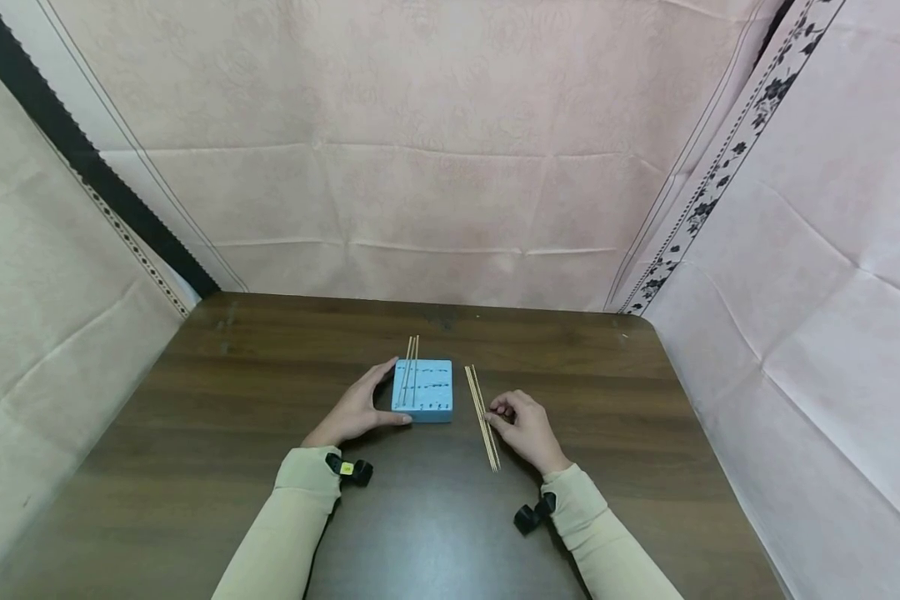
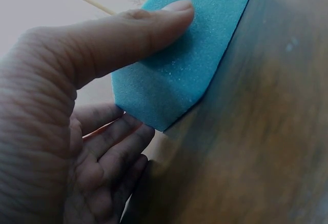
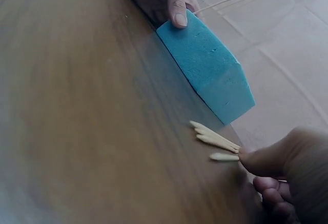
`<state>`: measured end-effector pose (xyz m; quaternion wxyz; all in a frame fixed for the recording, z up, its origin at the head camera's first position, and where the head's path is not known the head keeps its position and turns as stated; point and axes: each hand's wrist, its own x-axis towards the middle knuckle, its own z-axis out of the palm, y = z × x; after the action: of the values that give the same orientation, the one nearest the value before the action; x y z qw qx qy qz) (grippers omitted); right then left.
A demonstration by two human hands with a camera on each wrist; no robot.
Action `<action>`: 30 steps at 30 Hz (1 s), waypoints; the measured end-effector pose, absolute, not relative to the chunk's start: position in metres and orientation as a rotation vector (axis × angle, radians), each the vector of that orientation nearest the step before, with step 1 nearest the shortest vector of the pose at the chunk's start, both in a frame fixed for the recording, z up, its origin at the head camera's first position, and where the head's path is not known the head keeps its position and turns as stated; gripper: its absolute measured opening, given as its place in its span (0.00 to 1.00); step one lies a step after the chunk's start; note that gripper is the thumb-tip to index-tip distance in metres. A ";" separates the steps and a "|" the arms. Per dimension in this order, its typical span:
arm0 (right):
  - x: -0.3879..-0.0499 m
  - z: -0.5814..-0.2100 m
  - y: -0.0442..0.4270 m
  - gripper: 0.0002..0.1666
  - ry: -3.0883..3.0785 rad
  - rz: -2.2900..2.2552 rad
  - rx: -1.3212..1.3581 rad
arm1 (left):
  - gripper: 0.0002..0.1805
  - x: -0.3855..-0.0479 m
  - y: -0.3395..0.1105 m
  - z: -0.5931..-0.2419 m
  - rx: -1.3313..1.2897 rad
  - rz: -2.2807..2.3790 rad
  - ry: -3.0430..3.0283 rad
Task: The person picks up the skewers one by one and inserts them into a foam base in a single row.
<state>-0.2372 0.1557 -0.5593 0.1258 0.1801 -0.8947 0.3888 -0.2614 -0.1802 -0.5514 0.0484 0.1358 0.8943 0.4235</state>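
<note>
My left hand point(image 1: 356, 408) holds a light blue foam block point(image 1: 433, 387) at its left side, thumb on the near face and fingers round the far side. Rows of small dark marks line the block's top. A few thin bamboo skewers point(image 1: 412, 354) stand up from its left part. To the right of the block, several loose skewers point(image 1: 482, 421) lie on the table, one slightly apart from the others. My right hand point(image 1: 525, 429) is at these, thumb and curled forefinger beside the separate one. Pointed skewer ends point(image 3: 215, 139) show past the right thumb; whether it pinches one is hidden.
The brown wooden table point(image 1: 270, 383) extends round both hands. Pale cloth point(image 1: 435, 192) hangs behind its far edge and along both sides. A small black camera point(image 1: 528, 518) is strapped at the right wrist, another point(image 1: 360, 472) at the left.
</note>
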 end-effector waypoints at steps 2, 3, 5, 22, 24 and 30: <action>-0.238 -0.559 0.155 0.06 -2.606 1.121 0.530 | 0.66 -0.262 -0.180 -0.551 0.409 1.289 2.723; -0.238 -0.559 0.155 0.05 -2.609 1.114 0.527 | 0.67 -0.262 -0.180 -0.551 0.408 1.288 2.723; -0.238 -0.560 0.155 0.05 -2.605 1.107 0.526 | 0.67 -0.262 -0.181 -0.551 0.409 1.287 2.723; -0.237 -0.562 0.151 0.07 -2.517 0.980 0.376 | 0.66 -0.261 -0.180 -0.551 0.395 1.286 2.719; -0.238 -0.563 0.151 0.07 -2.504 0.953 0.364 | 0.67 -0.261 -0.180 -0.551 0.395 1.287 2.718; -0.239 -0.564 0.151 0.06 -2.473 0.838 0.335 | 0.67 -0.261 -0.180 -0.553 0.401 1.296 2.717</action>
<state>-0.2385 0.1505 -0.5644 0.2518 0.1230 -0.9092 0.3081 -0.2612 -0.1803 -0.5526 0.0524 0.1318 0.8935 0.4262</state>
